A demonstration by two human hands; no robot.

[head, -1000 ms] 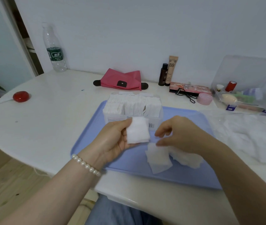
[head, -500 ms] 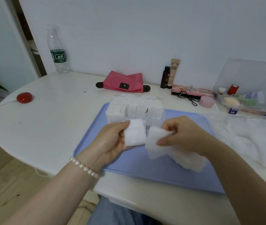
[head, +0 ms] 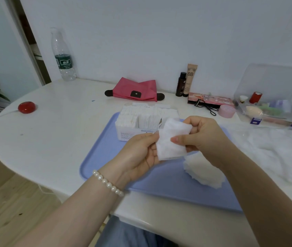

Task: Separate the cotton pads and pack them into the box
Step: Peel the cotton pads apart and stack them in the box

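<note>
Holding a white cotton pad [head: 172,139] above the blue tray [head: 104,154], your left hand [head: 139,154] cups its lower edge while your right hand [head: 202,138] pinches it. The box [head: 138,122] of packed pads sits behind; 1 loose pile [head: 204,172] lies under your right wrist.

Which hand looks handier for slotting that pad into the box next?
Probably the left hand: it grips the pad just in front of the box. The right hand pinches it from the side, farther off.
</note>
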